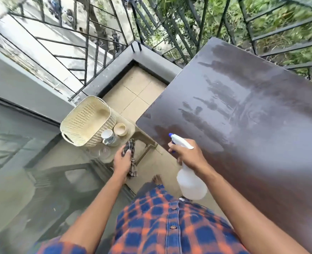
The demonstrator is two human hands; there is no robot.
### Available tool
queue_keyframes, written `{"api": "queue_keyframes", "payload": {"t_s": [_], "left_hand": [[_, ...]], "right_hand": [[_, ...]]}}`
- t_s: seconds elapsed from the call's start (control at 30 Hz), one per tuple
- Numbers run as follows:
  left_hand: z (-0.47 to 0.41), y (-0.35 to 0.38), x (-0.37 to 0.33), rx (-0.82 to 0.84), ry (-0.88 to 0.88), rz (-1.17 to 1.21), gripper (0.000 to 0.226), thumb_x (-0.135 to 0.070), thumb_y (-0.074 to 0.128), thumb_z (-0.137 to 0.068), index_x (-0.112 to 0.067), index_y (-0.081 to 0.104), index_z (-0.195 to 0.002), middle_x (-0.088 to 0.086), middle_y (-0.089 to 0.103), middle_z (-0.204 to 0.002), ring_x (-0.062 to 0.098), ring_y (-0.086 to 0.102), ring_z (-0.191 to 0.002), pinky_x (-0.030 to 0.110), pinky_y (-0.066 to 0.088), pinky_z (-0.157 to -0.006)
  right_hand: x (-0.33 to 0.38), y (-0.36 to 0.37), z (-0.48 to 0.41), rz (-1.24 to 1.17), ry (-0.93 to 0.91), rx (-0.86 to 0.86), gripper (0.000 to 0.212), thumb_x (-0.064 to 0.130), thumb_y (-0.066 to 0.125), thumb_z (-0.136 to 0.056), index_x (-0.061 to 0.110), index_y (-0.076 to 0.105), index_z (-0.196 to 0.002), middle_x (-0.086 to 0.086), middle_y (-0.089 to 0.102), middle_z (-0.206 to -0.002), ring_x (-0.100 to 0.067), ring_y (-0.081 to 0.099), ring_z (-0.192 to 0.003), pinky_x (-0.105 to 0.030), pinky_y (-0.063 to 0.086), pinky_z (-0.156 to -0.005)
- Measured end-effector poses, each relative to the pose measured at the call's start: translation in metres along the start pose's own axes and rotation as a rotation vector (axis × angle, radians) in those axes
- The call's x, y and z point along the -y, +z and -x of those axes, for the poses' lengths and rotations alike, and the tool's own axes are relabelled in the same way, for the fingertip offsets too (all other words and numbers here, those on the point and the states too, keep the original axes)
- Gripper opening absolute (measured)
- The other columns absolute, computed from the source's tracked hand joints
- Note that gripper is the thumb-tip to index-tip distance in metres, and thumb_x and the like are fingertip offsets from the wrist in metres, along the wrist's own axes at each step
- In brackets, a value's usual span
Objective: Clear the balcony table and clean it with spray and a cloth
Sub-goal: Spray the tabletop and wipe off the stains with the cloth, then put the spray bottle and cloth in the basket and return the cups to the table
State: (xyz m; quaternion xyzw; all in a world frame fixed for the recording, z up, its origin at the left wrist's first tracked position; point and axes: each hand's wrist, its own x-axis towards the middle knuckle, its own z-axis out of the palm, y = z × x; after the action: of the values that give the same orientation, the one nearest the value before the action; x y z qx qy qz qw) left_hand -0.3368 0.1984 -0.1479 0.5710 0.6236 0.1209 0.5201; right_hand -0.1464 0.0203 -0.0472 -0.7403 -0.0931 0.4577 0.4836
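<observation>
now the table (252,125) lies ahead and to your right, its long side running away from you, its top streaked wet. your right hand (187,155) grips the spray bottle (191,182) at the near left corner. your left hand (122,160) clutches the cloth (129,148) off the table, above the low stool (142,137), so wiping likely means carrying it rightward.

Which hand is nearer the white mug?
Left. The left hand, holding the cloth, is close beside the white mug; the right hand, holding the spray bottle, is farther, at the table.

Brown table (252,125), white bottle (191,182), checked cloth (129,149).
</observation>
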Motion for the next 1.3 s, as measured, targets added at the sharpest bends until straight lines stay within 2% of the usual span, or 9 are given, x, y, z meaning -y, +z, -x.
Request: {"api": "queue_keyframes", "payload": {"t_s": [0.13, 0.27, 0.43, 0.6, 0.73, 0.87, 1.0, 1.17, 1.3], "left_hand": [[-0.009, -0.037, 0.0, -0.151, -0.128, 0.139, 0.034, -0.014, 0.057, -0.098, -0.015, 0.061, -0.132, 0.006, 0.064, -0.126, 0.021, 0.059, -0.113, 0.033, 0.046, -0.1], [-0.047, -0.083, -0.007, -0.209, -0.171, 0.199, 0.037, -0.018, 0.058, -0.097, -0.017, 0.06, -0.134, 0.008, 0.062, -0.132, 0.025, 0.061, -0.116, 0.043, 0.049, -0.103], [-0.119, -0.142, -0.032, -0.313, -0.157, 0.213, 0.039, -0.015, 0.056, -0.099, -0.01, 0.055, -0.138, 0.003, 0.059, -0.129, 0.023, 0.057, -0.112, 0.035, 0.046, -0.099], [-0.202, -0.185, -0.046, -0.358, -0.173, 0.172, 0.04, -0.011, 0.062, -0.096, -0.009, 0.056, -0.135, 0.006, 0.062, -0.116, 0.018, 0.055, -0.098, 0.021, 0.039, -0.076], [-0.258, -0.2, -0.041, -0.339, -0.193, 0.046, 0.043, -0.014, 0.066, -0.092, -0.011, 0.055, -0.133, 0.013, 0.066, -0.119, 0.021, 0.059, -0.098, 0.028, 0.045, -0.083], [-0.312, -0.199, -0.025, -0.272, -0.25, -0.167, 0.041, -0.027, 0.071, -0.083, -0.021, 0.057, -0.121, 0.013, 0.065, -0.117, 0.033, 0.063, -0.104, 0.035, 0.049, -0.086], [-0.35, -0.185, -0.008, -0.244, -0.404, -0.162, 0.034, -0.028, 0.074, -0.077, -0.028, 0.056, -0.106, 0.007, 0.062, -0.116, 0.032, 0.061, -0.101, 0.03, 0.047, -0.079], [-0.377, -0.166, 0.015, -0.256, -0.439, -0.153, 0.037, -0.027, 0.078, -0.077, -0.033, 0.052, -0.103, 0.006, 0.055, -0.121, 0.03, 0.058, -0.105, 0.035, 0.051, -0.088], [-0.382, -0.158, 0.037, -0.262, -0.383, -0.201, 0.036, -0.024, 0.078, -0.079, -0.029, 0.054, -0.106, 0.006, 0.051, -0.128, 0.03, 0.053, -0.115, 0.041, 0.048, -0.099]], "right_hand": [[0.018, 0.041, -0.024, 0.126, -0.057, 0.145, 0.027, 0.03, 0.067, -0.093, 0.003, 0.068, -0.091, -0.01, 0.064, -0.078, -0.019, 0.055, -0.059, -0.024, 0.049, -0.054], [0.044, 0.097, -0.054, 0.183, -0.121, 0.206, 0.036, 0.039, 0.062, -0.099, 0.003, 0.061, -0.097, 0.0, 0.059, -0.081, -0.017, 0.053, -0.068, -0.032, 0.044, -0.067], [0.103, 0.186, -0.108, 0.19, -0.165, 0.272, 0.028, 0.043, 0.057, -0.104, 0.018, 0.066, -0.115, 0.001, 0.067, -0.098, -0.017, 0.062, -0.089, -0.031, 0.048, -0.082], [0.162, 0.285, -0.183, 0.232, -0.217, 0.302, 0.028, 0.05, 0.06, -0.099, 0.022, 0.067, -0.1, -0.006, 0.07, -0.094, -0.033, 0.069, -0.093, -0.044, 0.054, -0.085], [0.199, 0.349, -0.241, 0.326, -0.303, 0.345, 0.028, 0.045, 0.057, -0.104, 0.023, 0.064, -0.089, -0.004, 0.069, -0.091, -0.021, 0.062, -0.085, -0.032, 0.044, -0.077], [0.193, 0.401, -0.299, 0.412, -0.259, 0.357, 0.041, 0.056, 0.054, -0.101, 0.022, 0.059, -0.079, -0.002, 0.063, -0.08, -0.022, 0.058, -0.078, -0.036, 0.044, -0.076], [0.164, 0.432, -0.34, 0.529, -0.296, 0.389, 0.04, 0.051, 0.052, -0.102, 0.017, 0.06, -0.082, -0.01, 0.066, -0.081, -0.028, 0.064, -0.079, -0.039, 0.048, -0.074], [0.129, 0.448, -0.371, 0.49, -0.306, 0.282, 0.038, 0.04, 0.056, -0.105, 0.028, 0.05, -0.07, 0.009, 0.051, -0.066, 0.001, 0.05, -0.058, -0.012, 0.034, -0.056], [0.101, 0.449, -0.379, 0.551, -0.396, 0.298, 0.028, 0.047, 0.058, -0.103, 0.02, 0.067, -0.105, 0.003, 0.065, -0.084, -0.003, 0.06, -0.075, -0.017, 0.043, -0.064]]}}
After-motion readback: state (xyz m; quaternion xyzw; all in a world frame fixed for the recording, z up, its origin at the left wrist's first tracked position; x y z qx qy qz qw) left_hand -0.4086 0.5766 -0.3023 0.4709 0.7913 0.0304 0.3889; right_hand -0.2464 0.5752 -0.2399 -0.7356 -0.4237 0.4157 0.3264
